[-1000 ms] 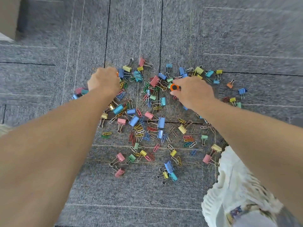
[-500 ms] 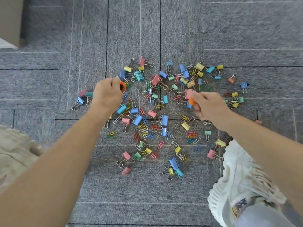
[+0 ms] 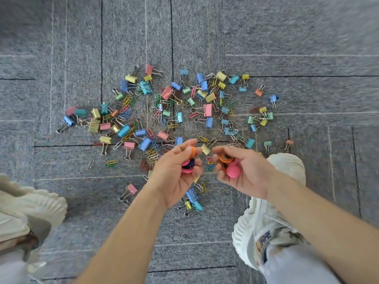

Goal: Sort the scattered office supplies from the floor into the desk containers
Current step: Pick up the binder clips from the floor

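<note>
Head view: left hand (image 3: pixel 176 177) and right hand (image 3: pixel 244 173) are cupping magnets (image 3: pixel 233 171), fingers curled around them; small, hard, light, likely clingy; pinch by rims.

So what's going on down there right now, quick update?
Left hand cupping round magnets; right hand cupping more. Binder clips and paper clips all over the carpet. No containers in sight.

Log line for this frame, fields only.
left hand: holding round magnets | right hand: holding round magnets | binder clips, paper clips: on carpet
</note>
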`<state>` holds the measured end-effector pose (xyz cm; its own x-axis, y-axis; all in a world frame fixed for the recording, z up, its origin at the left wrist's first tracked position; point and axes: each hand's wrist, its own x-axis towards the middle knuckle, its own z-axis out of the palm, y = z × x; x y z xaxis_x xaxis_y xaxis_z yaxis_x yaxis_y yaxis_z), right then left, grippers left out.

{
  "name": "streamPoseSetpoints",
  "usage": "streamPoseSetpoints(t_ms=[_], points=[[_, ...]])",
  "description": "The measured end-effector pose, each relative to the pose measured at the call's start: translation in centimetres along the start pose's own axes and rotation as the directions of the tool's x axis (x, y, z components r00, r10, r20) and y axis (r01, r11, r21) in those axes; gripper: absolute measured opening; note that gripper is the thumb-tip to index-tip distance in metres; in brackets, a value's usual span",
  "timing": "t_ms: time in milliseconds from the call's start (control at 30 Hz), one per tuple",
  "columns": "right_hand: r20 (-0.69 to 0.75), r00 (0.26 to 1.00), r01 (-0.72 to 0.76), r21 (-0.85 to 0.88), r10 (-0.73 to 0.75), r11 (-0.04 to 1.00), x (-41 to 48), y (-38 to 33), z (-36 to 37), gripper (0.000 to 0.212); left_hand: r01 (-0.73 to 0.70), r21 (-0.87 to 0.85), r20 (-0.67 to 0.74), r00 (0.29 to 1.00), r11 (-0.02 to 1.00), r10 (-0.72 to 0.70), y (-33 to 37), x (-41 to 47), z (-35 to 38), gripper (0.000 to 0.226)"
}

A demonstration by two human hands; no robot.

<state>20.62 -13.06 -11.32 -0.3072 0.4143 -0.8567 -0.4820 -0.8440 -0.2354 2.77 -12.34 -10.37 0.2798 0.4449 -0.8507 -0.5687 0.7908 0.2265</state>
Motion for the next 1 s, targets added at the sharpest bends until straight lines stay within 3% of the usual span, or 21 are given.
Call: streamPoseSetpoints(t_ms=[267, 467, 633, 767, 900, 1000], points=[[-0.060, 0.994, 0.104, 0.160, -0.096, 0.982, -0.9, -1.2, -1.7, 0.047, 0.016, 0.008, -0.011, 1.000, 1.000, -0.016, -0.1, -0.4, 0.3, 0.027], [-0.010, 0.992, 0.127, 0.281, -0.129, 0.951, -1.3, -1.9, -3.0, 0.073, 0.015, -0.054, 0.040, 0.999, 0.998, -0.013, 0.3, -0.3, 0.5, 0.033], [-0.025, 0.988, 0.151, 0.302, -0.151, 0.941, -1.6, -2.7, -3.4, 0.069, 0.047, 0.035, -0.014, 0.999, 0.998, -0.047, -0.2, 0.1, 0.5, 0.031], [-0.144, 0.975, 0.184, 0.098, -0.169, 0.978, -1.9, -6.0, -4.6, 0.042, 0.067, 0.192, -0.119, 0.992, 0.979, -0.044, -0.5, 0.3, 0.8, 0.043], [-0.264, 0.955, 0.044, -0.322, -0.135, 0.946, -2.4, -10.3, -5.9, 0.042, 0.107, 0.299, -0.217, 0.975, 0.948, -0.042, -0.8, 0.5, 0.8, 0.050], [-0.348, 0.922, -0.022, -0.479, -0.167, 0.878, -2.3, -12.7, -7.0, 0.040, 0.128, 0.400, -0.274, 0.962, 0.907, -0.015, -0.5, 0.7, 0.2, 0.050]])
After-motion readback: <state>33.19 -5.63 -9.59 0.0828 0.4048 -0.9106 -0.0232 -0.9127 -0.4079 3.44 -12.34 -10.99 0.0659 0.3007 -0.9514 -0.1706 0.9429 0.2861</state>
